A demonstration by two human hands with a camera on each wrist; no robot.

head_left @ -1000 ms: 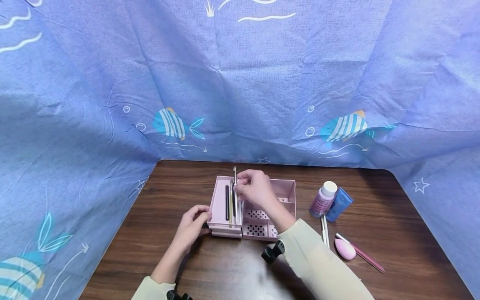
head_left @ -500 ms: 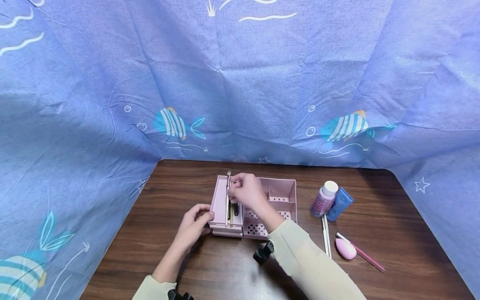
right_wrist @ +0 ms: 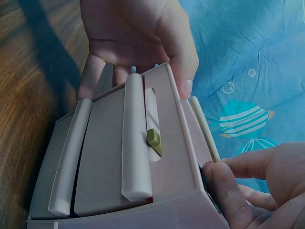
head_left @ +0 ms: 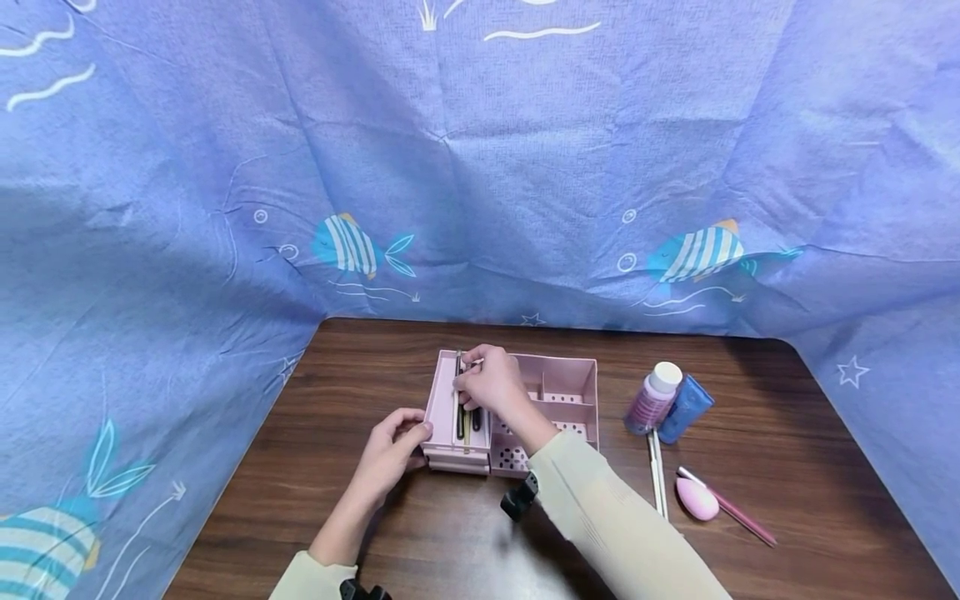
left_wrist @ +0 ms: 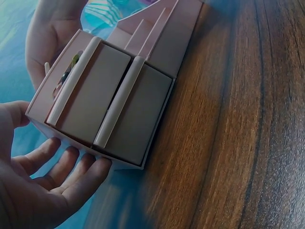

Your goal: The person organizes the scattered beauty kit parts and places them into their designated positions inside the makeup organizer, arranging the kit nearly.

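Observation:
A pink desk organizer (head_left: pixel 441 400) with two small drawers (left_wrist: pixel 88 90) stands on the wooden table. My left hand (head_left: pixel 390 446) grips its left side, with the thumb at the top edge and the fingers against the side wall (left_wrist: pixel 52 186). Over the organizer's top tray, my right hand (head_left: pixel 491 387) pinches a slim makeup brush (head_left: pixel 455 404) with a pale handle (right_wrist: pixel 205 126). The brush lies lengthwise along the tray; my fingers cover its middle. Beside it in the tray are dark pencil-like sticks (head_left: pixel 461 423) and a yellowish stick (head_left: pixel 467 429), partly hidden by the right hand.
Open compartments (head_left: pixel 567 385) form the organizer's right half. To the right stand a pink bottle with a white cap (head_left: pixel 651 402) and a blue tube (head_left: pixel 686 410). Nearer lie white slim sticks (head_left: pixel 657 475), a pink egg-shaped sponge (head_left: pixel 697 500) and a pink stick (head_left: pixel 742 518).
My right hand has moved left across the top tray with the brush, and the brush's far end has come down toward the tray. My left hand keeps its hold on the organizer.

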